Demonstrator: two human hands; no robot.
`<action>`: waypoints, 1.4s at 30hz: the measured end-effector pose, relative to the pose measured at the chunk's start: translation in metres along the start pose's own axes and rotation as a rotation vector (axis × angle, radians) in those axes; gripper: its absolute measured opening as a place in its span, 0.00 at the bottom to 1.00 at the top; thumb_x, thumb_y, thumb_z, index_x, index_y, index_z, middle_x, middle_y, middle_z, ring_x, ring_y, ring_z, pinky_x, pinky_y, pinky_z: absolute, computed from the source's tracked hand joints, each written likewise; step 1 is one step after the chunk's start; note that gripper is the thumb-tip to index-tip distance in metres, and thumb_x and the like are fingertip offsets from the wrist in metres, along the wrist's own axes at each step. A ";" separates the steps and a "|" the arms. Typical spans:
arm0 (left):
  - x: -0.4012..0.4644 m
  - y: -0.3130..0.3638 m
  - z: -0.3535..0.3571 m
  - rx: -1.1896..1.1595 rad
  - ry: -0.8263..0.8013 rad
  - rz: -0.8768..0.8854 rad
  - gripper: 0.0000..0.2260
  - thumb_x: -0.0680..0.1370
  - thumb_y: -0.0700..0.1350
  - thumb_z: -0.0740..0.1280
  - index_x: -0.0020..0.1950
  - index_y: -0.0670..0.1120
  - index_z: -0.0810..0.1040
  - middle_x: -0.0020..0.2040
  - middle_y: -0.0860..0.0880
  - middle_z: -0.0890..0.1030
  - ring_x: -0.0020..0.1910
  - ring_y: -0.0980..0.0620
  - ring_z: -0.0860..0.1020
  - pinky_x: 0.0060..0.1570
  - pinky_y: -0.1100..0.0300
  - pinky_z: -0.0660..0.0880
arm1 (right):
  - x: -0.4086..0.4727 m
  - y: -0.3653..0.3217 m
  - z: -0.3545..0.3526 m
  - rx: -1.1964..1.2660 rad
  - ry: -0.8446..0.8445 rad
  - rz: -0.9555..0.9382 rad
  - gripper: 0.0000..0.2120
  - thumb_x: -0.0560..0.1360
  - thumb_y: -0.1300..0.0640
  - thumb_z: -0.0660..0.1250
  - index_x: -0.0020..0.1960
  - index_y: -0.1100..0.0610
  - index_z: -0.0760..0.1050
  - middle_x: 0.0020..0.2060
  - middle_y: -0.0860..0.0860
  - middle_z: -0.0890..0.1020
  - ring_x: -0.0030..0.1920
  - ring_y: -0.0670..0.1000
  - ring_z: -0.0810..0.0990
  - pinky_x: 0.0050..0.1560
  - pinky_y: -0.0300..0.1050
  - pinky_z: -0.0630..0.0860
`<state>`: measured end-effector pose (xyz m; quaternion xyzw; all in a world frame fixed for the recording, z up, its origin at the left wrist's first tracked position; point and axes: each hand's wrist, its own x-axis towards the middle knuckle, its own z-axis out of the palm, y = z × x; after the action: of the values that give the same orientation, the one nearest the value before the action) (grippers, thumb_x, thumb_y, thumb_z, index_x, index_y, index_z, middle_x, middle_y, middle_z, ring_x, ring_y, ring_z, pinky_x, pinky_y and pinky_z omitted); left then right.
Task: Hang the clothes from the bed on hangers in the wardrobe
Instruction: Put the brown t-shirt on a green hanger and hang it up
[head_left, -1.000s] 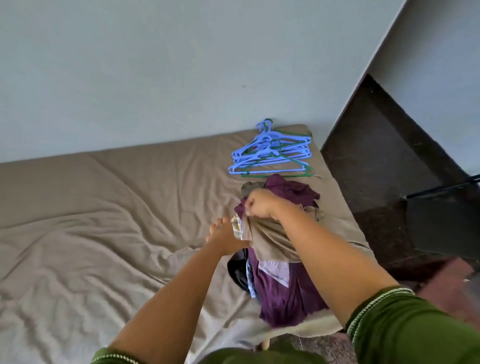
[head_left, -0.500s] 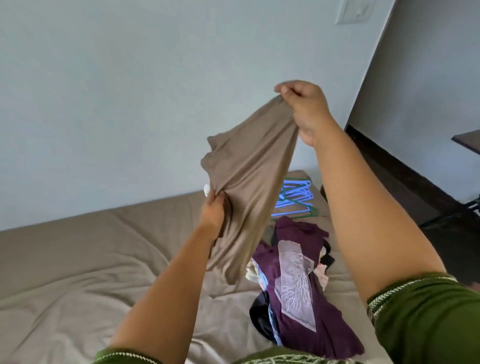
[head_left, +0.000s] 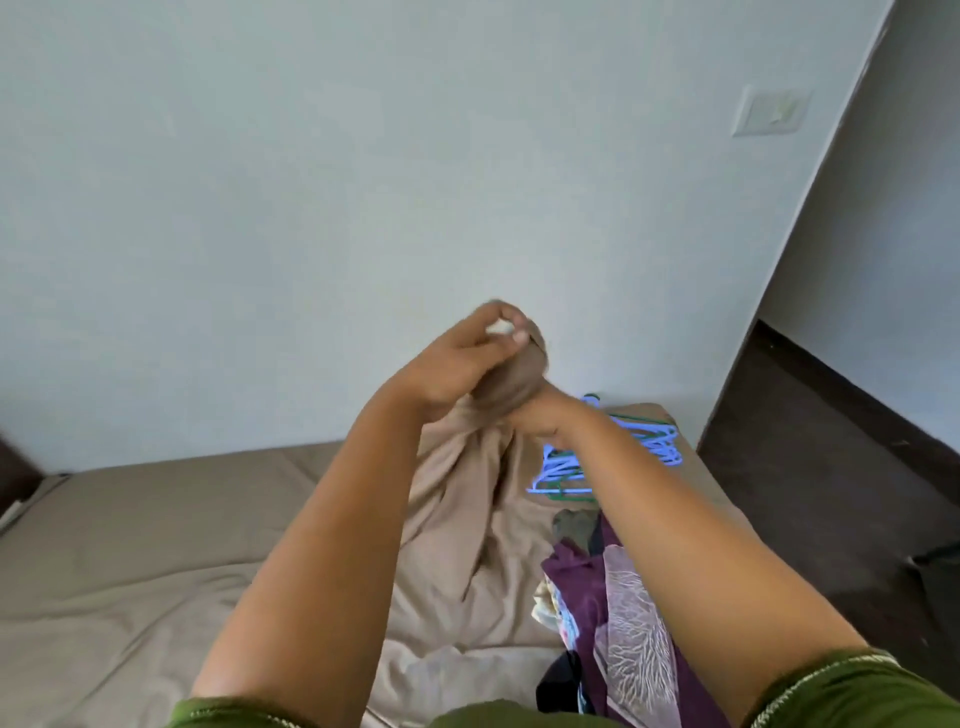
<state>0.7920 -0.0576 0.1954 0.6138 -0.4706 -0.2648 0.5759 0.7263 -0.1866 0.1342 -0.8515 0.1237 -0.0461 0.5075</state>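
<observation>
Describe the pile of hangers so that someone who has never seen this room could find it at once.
Start at the bed with the tan sheet and go to its far right corner by the wall. There lie the hangers, beyond the heap of clothes. They are thin blue and green plastic frames, the only hard things among soft fabric.

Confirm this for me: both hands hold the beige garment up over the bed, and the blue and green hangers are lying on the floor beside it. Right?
Not quite. The head view shows the hangers lying on the bed, near its far right corner, not on the floor. The rest stands: the left hand and right hand both hold the beige garment up over the bed.
</observation>
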 end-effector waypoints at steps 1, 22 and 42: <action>-0.005 -0.001 -0.007 -0.074 -0.157 -0.076 0.09 0.79 0.45 0.63 0.58 0.46 0.74 0.48 0.40 0.77 0.45 0.47 0.74 0.42 0.57 0.71 | 0.000 -0.007 0.012 0.151 -0.012 0.013 0.17 0.80 0.65 0.62 0.68 0.65 0.68 0.59 0.52 0.74 0.61 0.47 0.74 0.57 0.37 0.74; -0.033 -0.049 -0.006 -0.496 0.104 -0.308 0.15 0.81 0.50 0.60 0.64 0.44 0.76 0.59 0.43 0.81 0.57 0.44 0.79 0.56 0.44 0.77 | -0.005 -0.017 -0.018 1.187 0.534 -0.126 0.11 0.61 0.72 0.58 0.38 0.57 0.64 0.30 0.51 0.71 0.28 0.47 0.73 0.32 0.36 0.73; -0.030 -0.037 0.023 -0.351 0.170 -0.208 0.11 0.74 0.39 0.67 0.54 0.35 0.75 0.47 0.40 0.81 0.48 0.47 0.81 0.51 0.54 0.79 | -0.031 0.008 -0.011 0.549 -0.051 0.034 0.18 0.73 0.70 0.68 0.60 0.57 0.75 0.48 0.56 0.83 0.48 0.53 0.83 0.46 0.45 0.79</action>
<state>0.7693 -0.0452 0.1489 0.5694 -0.3012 -0.3480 0.6812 0.6927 -0.1913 0.1334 -0.6808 0.1082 -0.0478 0.7228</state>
